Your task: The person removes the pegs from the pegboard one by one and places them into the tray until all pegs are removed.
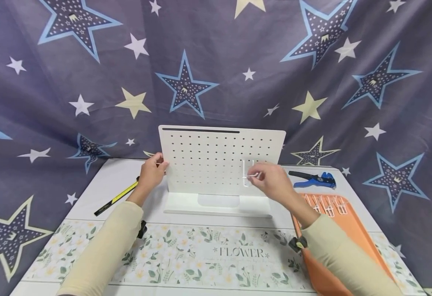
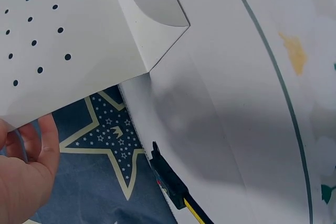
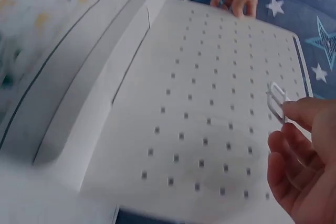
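Note:
A white pegboard (image 1: pixel 201 158) stands upright on the table, with rows of small holes and a folded ledge (image 1: pixel 186 205) along its bottom. My left hand (image 1: pixel 153 172) holds its left side edge, fingers behind and thumb toward the front. In the left wrist view that hand (image 2: pixel 31 177) shows at the board's edge. Between thumb and fingers, my right hand (image 1: pixel 273 179) pinches a white wire hook (image 1: pixel 244 176) close in front of the board's right half. The right wrist view shows the hook's looped end (image 3: pixel 276 100) near the holes; the rest is partly covered by my fingers.
On the right lies an orange tray (image 1: pixel 365 236) with several white wire hooks (image 1: pixel 328 206). Behind it is a blue and black plier-like tool (image 1: pixel 313 180). A slim yellow and black tool (image 1: pixel 117 198) lies on the left. A star-patterned curtain (image 1: pixel 219 53) hangs behind.

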Motion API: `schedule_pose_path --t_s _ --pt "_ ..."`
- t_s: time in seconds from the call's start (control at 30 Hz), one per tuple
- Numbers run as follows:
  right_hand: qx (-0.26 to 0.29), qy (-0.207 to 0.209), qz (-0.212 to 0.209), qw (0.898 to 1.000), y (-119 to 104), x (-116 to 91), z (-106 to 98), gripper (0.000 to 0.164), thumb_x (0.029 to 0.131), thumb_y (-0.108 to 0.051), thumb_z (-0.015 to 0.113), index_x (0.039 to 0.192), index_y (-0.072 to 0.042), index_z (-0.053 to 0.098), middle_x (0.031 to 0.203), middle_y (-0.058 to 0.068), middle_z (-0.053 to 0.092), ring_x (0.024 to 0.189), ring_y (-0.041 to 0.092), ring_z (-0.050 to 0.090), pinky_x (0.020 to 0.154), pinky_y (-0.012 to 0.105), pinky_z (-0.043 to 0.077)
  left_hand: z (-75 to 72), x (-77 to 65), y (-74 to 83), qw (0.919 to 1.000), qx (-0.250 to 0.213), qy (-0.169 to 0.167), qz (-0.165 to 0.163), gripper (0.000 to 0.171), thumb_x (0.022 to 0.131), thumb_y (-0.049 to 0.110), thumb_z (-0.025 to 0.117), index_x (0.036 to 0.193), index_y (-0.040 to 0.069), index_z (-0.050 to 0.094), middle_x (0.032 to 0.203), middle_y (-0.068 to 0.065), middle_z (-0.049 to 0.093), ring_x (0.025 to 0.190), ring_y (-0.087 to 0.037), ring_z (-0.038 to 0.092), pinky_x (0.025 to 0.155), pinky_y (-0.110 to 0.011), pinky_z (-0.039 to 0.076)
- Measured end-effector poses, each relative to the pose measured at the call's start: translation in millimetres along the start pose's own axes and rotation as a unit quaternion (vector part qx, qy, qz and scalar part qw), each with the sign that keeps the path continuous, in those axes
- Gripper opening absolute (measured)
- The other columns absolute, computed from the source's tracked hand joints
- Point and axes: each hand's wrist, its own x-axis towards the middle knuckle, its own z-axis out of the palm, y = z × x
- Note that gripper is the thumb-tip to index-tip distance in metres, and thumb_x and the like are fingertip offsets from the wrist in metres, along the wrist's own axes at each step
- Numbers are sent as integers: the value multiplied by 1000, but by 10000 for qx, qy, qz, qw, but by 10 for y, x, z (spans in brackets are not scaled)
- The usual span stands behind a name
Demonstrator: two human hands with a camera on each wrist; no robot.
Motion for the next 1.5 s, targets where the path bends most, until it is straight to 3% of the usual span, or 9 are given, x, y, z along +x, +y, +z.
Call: schedule_pose_path --t_s 0.2,0.37,0.67,0.93,1.17,1.5 --pt "125 -444 421 9980 276 -197 -314 8 88 -13 78 94 -17 76 94 1 75 74 13 67 60 27 56 -5 4 -1 10000 28 3 83 12 105 15 54 109 6 59 113 -17 67 100 -31 69 83 -41 65" --pt "6 -545 853 9949 449 -349 -573 6 89 -14 77 95 -17 76 93 5 75 74 15 66 56 25 50 7 -2 4 10000 -20 -25 94 11 105 15 54 108 5 59 113 -18 67 100 -31 68 83 -41 66" --pt "-206 -334 818 9959 819 -618 -881 8 85 -12 81 86 -18 76 84 0 76 71 2 66 59 20 51 0 5 -13 9999 52 58 148 12 105 15 55 109 4 59 112 -18 67 101 -31 69 83 -40 66" --pt "-535 -697 1233 9885 1211 -948 -1124 4 89 -22 79 90 -20 76 82 -2 77 68 -2 62 58 22 50 3 4 -15 9999 6 17 157 14 105 15 55 110 3 60 113 -19 67 103 -32 69 85 -41 66" --pt "-686 -930 1402 9834 1517 -1319 -1236 5 87 -21 80 88 -21 76 78 -7 75 66 -7 56 57 21 49 6 5 2 9999 -22 29 138 13 105 15 55 109 4 60 113 -18 67 102 -31 69 83 -37 66" --pt "-322 -1762 2061 9620 1779 -1783 -1139 5 89 -23 78 88 -21 74 78 -9 71 66 -2 57 56 21 48 1 4 9 10000 19 28 74 13 105 15 54 109 4 60 112 -18 66 103 -31 68 84 -40 66"
